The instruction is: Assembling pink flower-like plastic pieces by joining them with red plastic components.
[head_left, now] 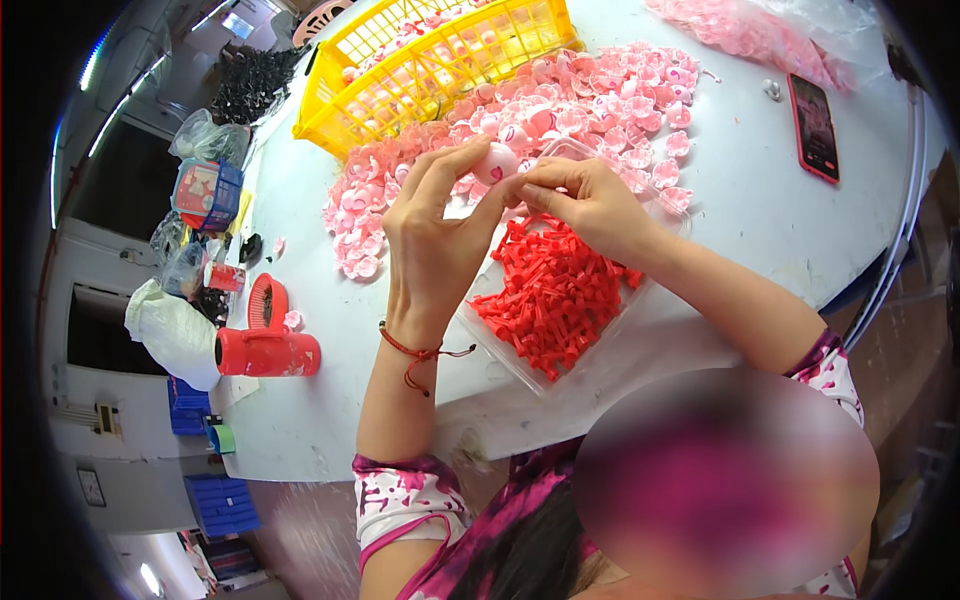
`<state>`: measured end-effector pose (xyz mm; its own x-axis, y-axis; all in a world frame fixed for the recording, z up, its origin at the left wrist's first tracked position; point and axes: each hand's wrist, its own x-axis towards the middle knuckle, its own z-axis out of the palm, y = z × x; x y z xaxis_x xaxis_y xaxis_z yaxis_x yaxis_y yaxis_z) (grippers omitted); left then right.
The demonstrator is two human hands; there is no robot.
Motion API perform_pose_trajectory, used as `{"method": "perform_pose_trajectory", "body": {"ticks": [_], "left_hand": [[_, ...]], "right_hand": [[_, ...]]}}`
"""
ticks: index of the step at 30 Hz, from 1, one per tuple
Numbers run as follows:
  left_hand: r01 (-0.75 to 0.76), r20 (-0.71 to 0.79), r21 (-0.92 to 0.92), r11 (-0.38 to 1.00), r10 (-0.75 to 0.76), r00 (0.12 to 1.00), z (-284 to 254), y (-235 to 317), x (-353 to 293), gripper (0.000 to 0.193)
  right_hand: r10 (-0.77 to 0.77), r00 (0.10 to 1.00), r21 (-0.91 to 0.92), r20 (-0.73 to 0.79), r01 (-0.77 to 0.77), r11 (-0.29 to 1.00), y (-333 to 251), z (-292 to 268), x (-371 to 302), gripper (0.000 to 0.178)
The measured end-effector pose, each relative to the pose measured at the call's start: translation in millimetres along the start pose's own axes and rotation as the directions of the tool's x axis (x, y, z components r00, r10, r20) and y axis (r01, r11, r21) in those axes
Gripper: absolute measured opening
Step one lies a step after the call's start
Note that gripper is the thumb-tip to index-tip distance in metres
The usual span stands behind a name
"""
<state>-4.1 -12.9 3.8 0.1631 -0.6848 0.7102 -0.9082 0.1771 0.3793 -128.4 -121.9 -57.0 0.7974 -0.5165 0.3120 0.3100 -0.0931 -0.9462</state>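
Note:
My left hand (435, 235) holds a small round pink and white plastic piece (497, 163) between thumb and fingertips. My right hand (585, 203) meets it from the right, its fingertips pinched against the same piece; whether a red pin is between them is hidden. Both hands hover over a clear shallow tray (500, 355) filled with small red plastic pins (550, 290). Behind the hands a loose heap of the same pink pieces (600, 100) spreads over the white table (320, 390).
A yellow plastic basket (440, 70) with more pink pieces stands at the back. A clear bag of pink parts (750, 30) and a red-cased phone (813, 127) lie at the back right. A red bottle (268, 353) and bags crowd the left edge.

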Motion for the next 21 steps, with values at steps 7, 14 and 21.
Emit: {"method": "perform_pose_trajectory", "body": {"ticks": [7, 14, 21], "left_hand": [[0.136, -0.032, -0.260, 0.956, -0.149, 0.988, 3.2, 1.2, -1.1, 0.042], [-0.052, -0.079, -0.068, 0.996, 0.047, 0.996, 0.5, -0.9, -2.0, 0.038], [-0.056, -0.049, -0.001, 0.998, 0.056, 0.997, -1.4, 2.8, 2.1, 0.037]], "right_hand": [[0.059, 0.997, 0.171, 0.049, -0.067, 0.983, -7.2, -0.7, -1.0, 0.024], [-0.062, 0.998, 0.157, 0.003, 0.061, 0.986, -3.5, 3.1, -0.3, 0.022], [-0.143, 0.990, -0.122, -0.015, 0.140, 0.983, -5.1, -2.2, -2.6, 0.018]]}}
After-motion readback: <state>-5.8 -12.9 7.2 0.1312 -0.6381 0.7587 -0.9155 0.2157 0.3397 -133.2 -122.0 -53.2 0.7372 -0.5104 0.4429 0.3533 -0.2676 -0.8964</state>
